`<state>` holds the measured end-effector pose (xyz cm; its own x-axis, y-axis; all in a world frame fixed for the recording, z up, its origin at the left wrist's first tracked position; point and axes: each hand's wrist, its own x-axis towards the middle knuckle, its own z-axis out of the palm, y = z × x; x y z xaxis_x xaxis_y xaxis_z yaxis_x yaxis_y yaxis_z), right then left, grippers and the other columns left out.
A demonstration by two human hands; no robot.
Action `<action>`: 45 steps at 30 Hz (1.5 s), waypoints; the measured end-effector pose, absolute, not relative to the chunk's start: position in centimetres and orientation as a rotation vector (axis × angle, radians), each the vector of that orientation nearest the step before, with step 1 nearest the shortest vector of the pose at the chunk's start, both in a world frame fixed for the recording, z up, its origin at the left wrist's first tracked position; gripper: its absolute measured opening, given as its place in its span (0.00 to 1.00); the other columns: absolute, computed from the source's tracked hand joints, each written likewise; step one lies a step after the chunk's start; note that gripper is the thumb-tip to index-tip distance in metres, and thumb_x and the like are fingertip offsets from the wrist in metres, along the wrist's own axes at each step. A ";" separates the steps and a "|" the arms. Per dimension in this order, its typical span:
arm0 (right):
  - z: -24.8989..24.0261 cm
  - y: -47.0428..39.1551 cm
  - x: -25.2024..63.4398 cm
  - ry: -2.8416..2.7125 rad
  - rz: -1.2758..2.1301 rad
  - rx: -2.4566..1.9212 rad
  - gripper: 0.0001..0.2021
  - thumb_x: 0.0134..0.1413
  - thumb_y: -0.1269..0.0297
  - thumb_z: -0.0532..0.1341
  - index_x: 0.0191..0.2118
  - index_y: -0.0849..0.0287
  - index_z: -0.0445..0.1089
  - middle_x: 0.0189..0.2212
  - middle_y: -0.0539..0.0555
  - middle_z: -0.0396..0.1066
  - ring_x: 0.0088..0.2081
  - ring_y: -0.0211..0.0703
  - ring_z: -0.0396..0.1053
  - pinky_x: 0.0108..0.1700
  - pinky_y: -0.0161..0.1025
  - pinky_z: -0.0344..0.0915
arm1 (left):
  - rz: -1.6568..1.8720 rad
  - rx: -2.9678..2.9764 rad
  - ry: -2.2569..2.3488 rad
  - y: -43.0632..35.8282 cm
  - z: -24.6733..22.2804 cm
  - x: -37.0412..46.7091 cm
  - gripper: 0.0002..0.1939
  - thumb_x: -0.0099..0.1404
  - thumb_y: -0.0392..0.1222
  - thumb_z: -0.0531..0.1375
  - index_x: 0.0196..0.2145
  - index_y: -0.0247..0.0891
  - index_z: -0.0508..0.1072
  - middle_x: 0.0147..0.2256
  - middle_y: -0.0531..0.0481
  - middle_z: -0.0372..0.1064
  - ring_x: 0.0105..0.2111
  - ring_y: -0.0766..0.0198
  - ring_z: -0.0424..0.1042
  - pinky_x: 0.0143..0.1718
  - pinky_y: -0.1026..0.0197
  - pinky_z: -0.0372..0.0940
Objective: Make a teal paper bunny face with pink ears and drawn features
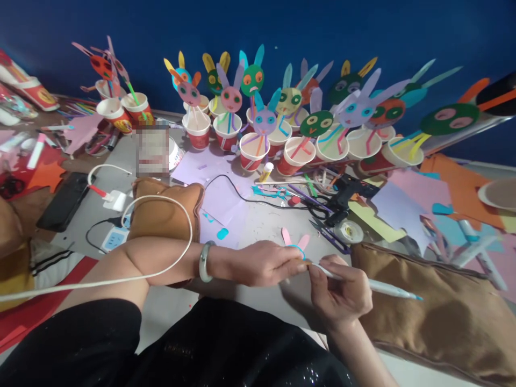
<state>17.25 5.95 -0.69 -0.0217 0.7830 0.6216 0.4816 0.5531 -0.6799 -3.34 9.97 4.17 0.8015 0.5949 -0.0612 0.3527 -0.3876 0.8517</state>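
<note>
My left hand (264, 262) is closed on a small paper rabbit head (298, 250), whose pink ears and blue edge stick out past the fingers. Most of the head is hidden by my hand. In my right hand (342, 287) is a white marker pen (387, 289), its blue end pointing out to the right. My right fingertips meet my left ones, where a small brownish-orange bit shows. Just beyond my hands lie scissors (332, 237) and a roll of clear tape (349, 232).
Paper cups (255, 153) with colourful paper rabbits stand along the blue wall. A black glue gun (349, 193) and coloured paper (403, 207) lie to the right, behind a brown cushion (435, 312). A white cable (185, 231) loops over my left arm near a power strip (113, 237). Another person sits at far left.
</note>
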 end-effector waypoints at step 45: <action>-0.7 5.8 16.7 -1.762 0.536 -0.738 0.09 0.62 0.78 0.57 0.43 0.56 0.65 0.26 0.47 0.65 0.25 0.35 0.64 0.27 0.37 0.65 | 0.296 1.698 0.516 9.4 3.8 -3.1 0.19 0.78 0.54 0.48 0.31 0.42 0.58 0.26 0.56 0.58 0.26 0.67 0.57 0.31 0.60 0.55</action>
